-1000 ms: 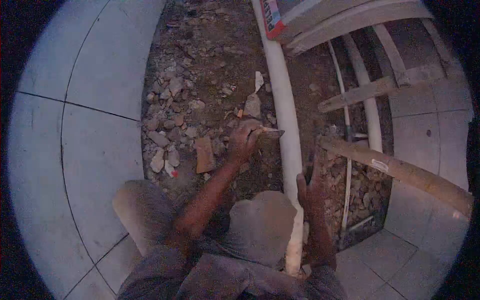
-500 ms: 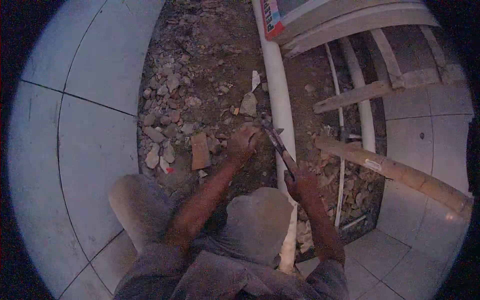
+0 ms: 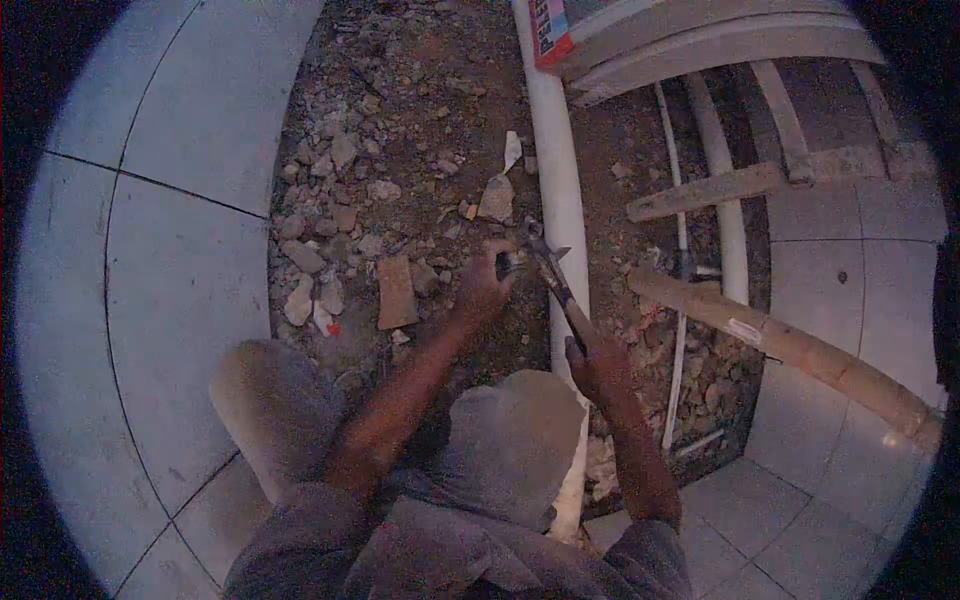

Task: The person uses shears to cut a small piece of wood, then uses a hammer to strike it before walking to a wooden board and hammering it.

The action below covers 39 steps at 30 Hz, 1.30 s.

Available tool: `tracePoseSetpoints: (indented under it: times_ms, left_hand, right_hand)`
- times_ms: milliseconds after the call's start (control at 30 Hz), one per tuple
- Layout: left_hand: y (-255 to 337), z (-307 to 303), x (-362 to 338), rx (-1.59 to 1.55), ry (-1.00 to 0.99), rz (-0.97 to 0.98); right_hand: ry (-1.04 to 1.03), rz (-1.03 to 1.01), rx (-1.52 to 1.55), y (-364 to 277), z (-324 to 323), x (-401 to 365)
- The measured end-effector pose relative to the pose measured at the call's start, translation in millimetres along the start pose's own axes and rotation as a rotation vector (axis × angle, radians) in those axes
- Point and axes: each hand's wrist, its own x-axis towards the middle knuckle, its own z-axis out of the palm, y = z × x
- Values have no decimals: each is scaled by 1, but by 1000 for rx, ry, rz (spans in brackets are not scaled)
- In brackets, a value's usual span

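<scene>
My right hand [image 3: 600,365] is closed round the lower end of a long dark metal tool [image 3: 560,287], which slants up and left across the white pipe [image 3: 560,180]. The tool's head lies near the fingers of my left hand [image 3: 487,280], just left of the pipe. My left hand is curled round a small dark object [image 3: 504,265], too blurred to name. Above it a flat grey stone [image 3: 496,200] and a white scrap [image 3: 512,150] rest on the soil.
A reddish brick piece [image 3: 397,293] lies among rubble on the left. Wooden slats [image 3: 710,193] and a thick brown pole [image 3: 800,350] reach in from the right. Thinner pipes [image 3: 735,240] run beyond the white one. Pale tiles [image 3: 190,290] border the trench.
My left hand has turned a little, and the dark object in it now shows more. The tool stays in my right hand, and the view has shifted slightly.
</scene>
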Motion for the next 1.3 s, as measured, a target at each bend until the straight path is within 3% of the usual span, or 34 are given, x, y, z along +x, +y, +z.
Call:
tracePoseSetpoints:
  times_ms: [33,100,133,200,233,300,333,400,433,500,533,600,633,700,800,833,900,933,1000,1033,1100,1133,1200,1233,1300]
  left_hand:
    - [-1,1,3,0,3,-3]
    - [0,3,2,-59,-221,-361]
    - [1,4,2,-61,-225,-362]
    - [8,1,2,169,-205,-292]
    - [12,-3,4,169,-207,-294]
    - [20,-9,11,34,-415,-585]
    - [8,4,6,31,-415,-582]
    - [-17,33,-6,-243,35,-212]
    - [1,16,1,-240,37,-212]
    - [36,-15,3,-183,-146,-240]
    - [33,-12,2,-185,-151,-244]
    - [27,-4,1,-147,-96,-221]
    - [24,-2,0,-147,-96,-213]
    - [16,3,-5,-123,-126,-271]
    - [-74,76,-31,-83,-5,-113]
    - [-52,58,-29,-84,-14,-130]
    - [-10,19,-7,-132,-70,-35]
    - [-5,15,-6,-132,-69,-34]
    - [7,8,-1,-206,-198,-305]
    - [-3,19,-5,-208,-199,-294]
    - [-39,52,-17,64,27,-128]
    - [-29,44,-18,65,20,-141]
    - [-8,19,-5,-212,-98,-157]
    - [15,1,0,-208,-93,-167]
    - [56,-28,9,-184,-264,-474]
  right_hand:
    - [-2,-3,-1,-1,-5,0]
    - [54,-36,155,-5,-15,-6]
    - [53,-31,155,-4,-15,-8]
    - [290,-57,213,-3,-12,-11]
    - [287,-55,214,-2,-9,-11]
    - [100,82,150,1,-1,-9]
    - [103,83,147,4,1,-7]
    - [-54,-30,-5,8,5,-3]
    - [-55,-33,-3,6,3,-1]
    - [211,-67,-24,-2,0,-7]
    - [207,-61,-25,7,11,-10]
    - [549,-207,-64,22,33,-13]
    - [557,-206,-66,21,31,-10]
    - [-100,56,-12,16,19,-2]
    - [35,-45,-15,15,13,-7]
    - [17,-39,-11,13,20,-16]
    - [326,107,196,12,34,-21]
    - [327,106,196,19,39,-17]
    - [43,-156,-74,36,44,-8]
    - [54,-153,-77,35,38,-8]
    - [73,-178,68,28,18,-5]
    - [60,-173,73,22,10,-13]
    - [-41,88,609,13,-3,-25]
    - [-52,85,611,18,9,-31]
    - [304,3,878,38,44,-43]
